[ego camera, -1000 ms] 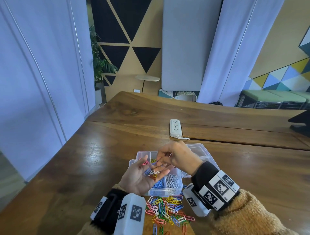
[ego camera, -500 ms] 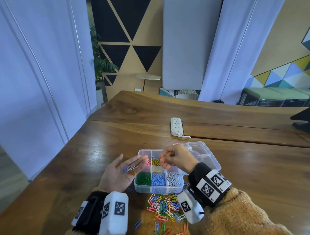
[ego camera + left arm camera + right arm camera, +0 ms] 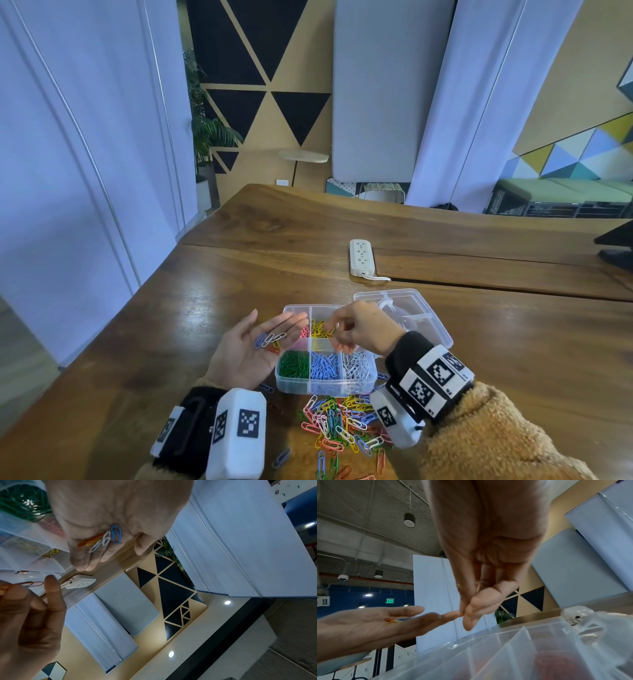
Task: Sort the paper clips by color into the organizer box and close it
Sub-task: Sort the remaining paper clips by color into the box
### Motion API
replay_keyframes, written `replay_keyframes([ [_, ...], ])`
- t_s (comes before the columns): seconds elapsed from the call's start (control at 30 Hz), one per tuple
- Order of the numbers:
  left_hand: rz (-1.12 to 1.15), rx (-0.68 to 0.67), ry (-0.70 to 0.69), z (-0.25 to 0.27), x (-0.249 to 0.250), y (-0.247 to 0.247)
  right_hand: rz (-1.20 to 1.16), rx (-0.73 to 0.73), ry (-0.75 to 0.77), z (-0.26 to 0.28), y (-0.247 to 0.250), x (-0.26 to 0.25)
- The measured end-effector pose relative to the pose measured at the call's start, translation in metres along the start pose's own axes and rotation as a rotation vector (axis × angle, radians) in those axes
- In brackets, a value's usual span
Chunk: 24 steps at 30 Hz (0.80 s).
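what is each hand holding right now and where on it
Right hand pinches an orange paper clip by one end. Left hand lies flat, a few clips resting on its palm.

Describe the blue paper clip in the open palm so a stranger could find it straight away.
On the wooden table, left of the clear organizer box, the left hand lies palm up. Of its few clips, the blue paper clip lies farthest from the box, beside two white ones.

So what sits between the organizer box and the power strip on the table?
Only bare wood of the table, in the head view, separates the organizer box from the power strip.
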<state>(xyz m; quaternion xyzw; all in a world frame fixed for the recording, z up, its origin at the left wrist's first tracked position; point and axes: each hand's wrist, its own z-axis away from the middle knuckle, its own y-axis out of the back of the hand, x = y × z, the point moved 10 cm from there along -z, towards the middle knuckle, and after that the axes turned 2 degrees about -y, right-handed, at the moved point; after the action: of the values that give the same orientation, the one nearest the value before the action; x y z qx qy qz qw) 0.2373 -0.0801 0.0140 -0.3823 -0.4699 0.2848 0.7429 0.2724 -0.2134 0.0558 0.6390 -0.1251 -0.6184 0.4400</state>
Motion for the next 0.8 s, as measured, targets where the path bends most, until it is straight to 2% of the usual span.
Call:
replay_keyframes([
  [0.17, -0.001, -0.034, -0.004, -0.002, 0.004, 0.004, -0.126, 0.038, -0.037, 0.003, 0.021, 0.012],
  [0.37, 0.024, -0.090, -0.030, 0.000, 0.020, 0.008, -0.102, 0.083, -0.096, 0.001, 0.031, 0.027],
  [0.5, 0.100, -0.078, -0.055, 0.002, 0.018, 0.004, 0.018, 0.176, -0.130, -0.014, 0.039, 0.026],
  [0.6, 0.117, -0.063, -0.005, 0.002, 0.002, -0.005, 0.168, 0.195, -0.144, -0.019, 0.041, 0.022],
  [0.7, 0.122, -0.025, 0.077, -0.003, -0.013, -0.009, 0.309, 0.240, -0.109, -0.013, 0.040, 0.012],
  [0.8, 0.093, -0.044, 0.109, -0.007, -0.023, -0.017, 0.334, 0.428, 0.044, 0.003, 0.050, -0.016],
])
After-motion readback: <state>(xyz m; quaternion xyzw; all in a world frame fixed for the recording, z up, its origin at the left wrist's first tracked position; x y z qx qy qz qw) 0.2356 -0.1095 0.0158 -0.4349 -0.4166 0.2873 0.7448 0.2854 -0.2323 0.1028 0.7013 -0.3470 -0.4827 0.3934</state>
